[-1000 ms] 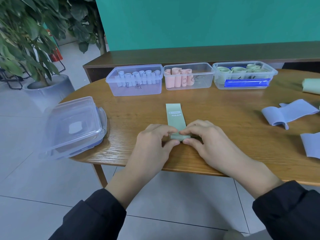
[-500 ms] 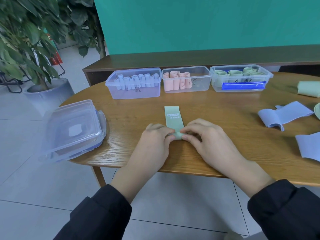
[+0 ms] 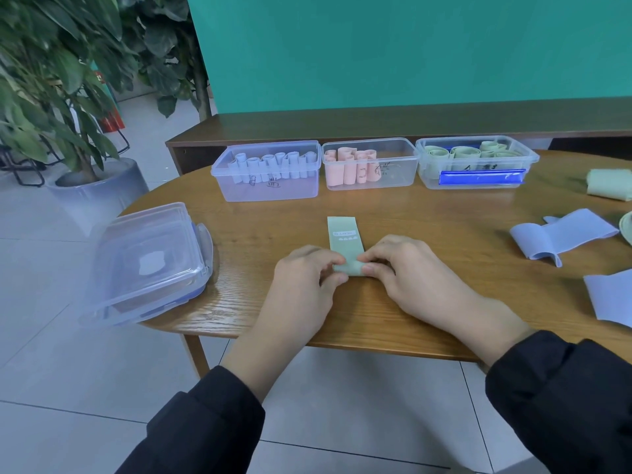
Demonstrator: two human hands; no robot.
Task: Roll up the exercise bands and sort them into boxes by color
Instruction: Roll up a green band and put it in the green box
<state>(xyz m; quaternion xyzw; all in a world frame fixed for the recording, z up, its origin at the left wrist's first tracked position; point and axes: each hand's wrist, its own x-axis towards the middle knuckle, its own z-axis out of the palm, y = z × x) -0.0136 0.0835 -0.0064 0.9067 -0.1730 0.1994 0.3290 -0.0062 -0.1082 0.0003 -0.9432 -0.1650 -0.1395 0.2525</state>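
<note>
Left hand (image 3: 301,285) and right hand (image 3: 403,271), curled fingers pinching rolled end of green band (image 3: 343,241)

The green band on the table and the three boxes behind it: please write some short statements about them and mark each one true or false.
1. Both hands, left and right, pinch the rolled near end of the green band. True.
2. The green band is fully rolled up. False: its far part still lies flat on the table.
3. The middle box holds pink rolls. True.
4. The left box holds green rolls. False: it holds pale blue rolls; the green rolls are in the right box.
5. All three boxes have lids on. False: all are open.
</note>
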